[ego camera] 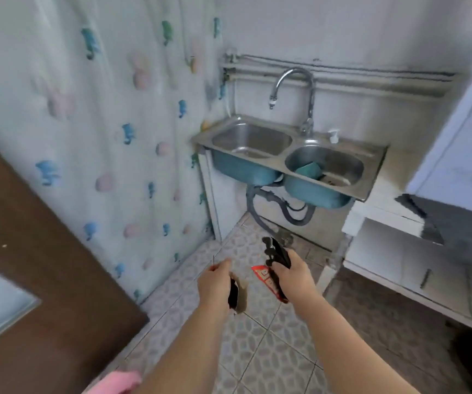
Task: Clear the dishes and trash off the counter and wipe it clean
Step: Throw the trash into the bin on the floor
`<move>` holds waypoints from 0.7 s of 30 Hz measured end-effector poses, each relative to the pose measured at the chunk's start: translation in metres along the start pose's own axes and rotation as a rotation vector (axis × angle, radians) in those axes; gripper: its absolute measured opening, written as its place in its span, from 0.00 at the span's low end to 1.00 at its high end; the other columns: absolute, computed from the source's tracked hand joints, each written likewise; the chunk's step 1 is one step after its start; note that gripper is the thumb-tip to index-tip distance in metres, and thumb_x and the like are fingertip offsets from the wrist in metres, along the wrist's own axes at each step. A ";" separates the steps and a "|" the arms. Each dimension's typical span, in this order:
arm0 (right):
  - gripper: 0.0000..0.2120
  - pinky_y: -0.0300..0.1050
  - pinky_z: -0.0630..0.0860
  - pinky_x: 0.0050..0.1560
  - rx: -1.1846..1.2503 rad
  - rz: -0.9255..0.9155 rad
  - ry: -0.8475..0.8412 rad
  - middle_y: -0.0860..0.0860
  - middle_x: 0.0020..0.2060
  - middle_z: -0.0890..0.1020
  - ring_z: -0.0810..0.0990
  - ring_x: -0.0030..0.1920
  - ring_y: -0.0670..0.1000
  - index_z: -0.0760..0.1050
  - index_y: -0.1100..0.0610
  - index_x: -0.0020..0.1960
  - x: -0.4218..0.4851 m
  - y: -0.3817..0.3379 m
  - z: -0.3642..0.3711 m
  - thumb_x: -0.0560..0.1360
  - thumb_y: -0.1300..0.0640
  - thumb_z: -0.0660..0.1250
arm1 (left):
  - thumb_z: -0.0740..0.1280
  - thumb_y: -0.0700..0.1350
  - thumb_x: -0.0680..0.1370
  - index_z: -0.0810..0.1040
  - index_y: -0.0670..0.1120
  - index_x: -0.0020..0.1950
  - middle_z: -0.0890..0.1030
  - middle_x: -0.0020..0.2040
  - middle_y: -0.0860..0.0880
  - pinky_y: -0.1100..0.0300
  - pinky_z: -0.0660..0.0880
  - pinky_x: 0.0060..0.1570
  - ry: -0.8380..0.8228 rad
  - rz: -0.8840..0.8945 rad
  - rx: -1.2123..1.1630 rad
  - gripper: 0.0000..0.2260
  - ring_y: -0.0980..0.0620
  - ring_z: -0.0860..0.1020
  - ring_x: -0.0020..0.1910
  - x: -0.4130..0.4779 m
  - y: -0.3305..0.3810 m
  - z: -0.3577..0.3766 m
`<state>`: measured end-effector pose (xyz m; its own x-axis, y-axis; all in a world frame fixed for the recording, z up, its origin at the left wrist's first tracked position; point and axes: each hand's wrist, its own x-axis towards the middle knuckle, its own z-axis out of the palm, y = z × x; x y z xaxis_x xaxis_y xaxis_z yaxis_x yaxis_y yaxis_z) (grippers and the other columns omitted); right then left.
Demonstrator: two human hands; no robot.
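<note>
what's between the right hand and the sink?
Head view: nothing but tiled floor and the grey drain hose under the sink. The right hand holds a black piece and a red wrapper.

Steel double sink point(374, 166), teal bowl point(308, 169) in its right basin.

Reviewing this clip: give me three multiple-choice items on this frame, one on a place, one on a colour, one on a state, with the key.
1. Where is the teal bowl?
A. left basin of the double sink
B. right basin
C. on the floor

2. What colour is the wrapper held in the right hand?
A. red
B. green
C. yellow

3. What is the left hand doing?
A. lying flat and open
B. gripping a brown-and-black scrap
C. turning the faucet

Key: 1 B, the bowl leans inside the right basin. 2 A, red shows below the fingers. 3 B, the fingers curl round the scrap.
</note>
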<state>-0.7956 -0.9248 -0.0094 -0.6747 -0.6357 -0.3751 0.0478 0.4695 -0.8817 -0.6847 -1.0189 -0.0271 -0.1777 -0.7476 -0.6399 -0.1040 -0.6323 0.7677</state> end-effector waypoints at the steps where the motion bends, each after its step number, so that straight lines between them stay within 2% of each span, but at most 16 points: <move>1: 0.09 0.42 0.69 0.35 -0.019 -0.010 -0.035 0.51 0.40 0.77 0.76 0.39 0.49 0.70 0.52 0.60 -0.004 -0.003 0.019 0.81 0.59 0.59 | 0.69 0.45 0.74 0.76 0.40 0.43 0.77 0.31 0.43 0.51 0.74 0.42 0.029 -0.014 -0.027 0.08 0.44 0.76 0.33 0.001 0.001 -0.021; 5: 0.12 0.42 0.70 0.37 -0.082 -0.052 -0.181 0.52 0.41 0.78 0.76 0.40 0.50 0.72 0.56 0.63 -0.029 -0.006 0.101 0.80 0.61 0.59 | 0.69 0.44 0.75 0.74 0.41 0.40 0.74 0.30 0.45 0.53 0.73 0.43 0.153 -0.043 -0.147 0.08 0.46 0.76 0.31 -0.001 -0.003 -0.108; 8: 0.11 0.42 0.70 0.37 -0.111 -0.052 -0.274 0.51 0.41 0.79 0.77 0.40 0.50 0.72 0.54 0.61 -0.052 -0.004 0.158 0.80 0.61 0.59 | 0.66 0.43 0.77 0.73 0.41 0.41 0.73 0.31 0.44 0.58 0.74 0.34 0.220 -0.050 -0.225 0.08 0.48 0.75 0.24 -0.004 -0.010 -0.169; 10: 0.12 0.44 0.72 0.40 -0.126 -0.050 -0.322 0.53 0.43 0.80 0.77 0.41 0.52 0.73 0.53 0.61 -0.066 0.000 0.190 0.80 0.60 0.59 | 0.66 0.43 0.78 0.72 0.41 0.42 0.72 0.32 0.43 0.59 0.73 0.31 0.255 -0.071 -0.258 0.08 0.47 0.74 0.25 -0.011 -0.014 -0.203; 12: 0.11 0.45 0.72 0.43 -0.142 -0.048 -0.369 0.54 0.44 0.81 0.78 0.42 0.53 0.73 0.53 0.60 -0.081 0.003 0.220 0.79 0.61 0.60 | 0.66 0.45 0.77 0.73 0.41 0.43 0.74 0.34 0.43 0.55 0.75 0.38 0.311 -0.074 -0.238 0.08 0.44 0.76 0.33 -0.010 -0.023 -0.238; 15: 0.09 0.40 0.70 0.36 -0.185 -0.062 -0.440 0.52 0.39 0.78 0.76 0.37 0.50 0.73 0.53 0.57 -0.101 0.008 0.266 0.79 0.61 0.60 | 0.67 0.48 0.76 0.75 0.43 0.47 0.78 0.39 0.44 0.50 0.77 0.54 0.399 -0.079 -0.248 0.09 0.41 0.80 0.46 -0.006 -0.036 -0.289; 17: 0.09 0.42 0.70 0.36 -0.214 -0.062 -0.493 0.53 0.38 0.78 0.76 0.37 0.51 0.73 0.55 0.57 -0.113 0.014 0.296 0.78 0.61 0.60 | 0.68 0.49 0.75 0.75 0.44 0.50 0.80 0.44 0.44 0.47 0.76 0.57 0.455 -0.100 -0.247 0.10 0.42 0.79 0.50 0.001 -0.048 -0.319; 21: 0.09 0.43 0.74 0.41 -0.250 -0.038 -0.594 0.54 0.42 0.80 0.78 0.41 0.51 0.72 0.51 0.55 -0.122 0.028 0.334 0.78 0.61 0.61 | 0.68 0.54 0.74 0.74 0.47 0.51 0.80 0.47 0.45 0.48 0.76 0.57 0.544 -0.182 -0.294 0.13 0.44 0.78 0.48 0.011 -0.070 -0.351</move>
<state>-0.4659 -1.0393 -0.0839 -0.1460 -0.8522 -0.5024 -0.1893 0.5225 -0.8313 -0.3360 -1.0543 -0.0998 0.3469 -0.5708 -0.7442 0.2008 -0.7299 0.6534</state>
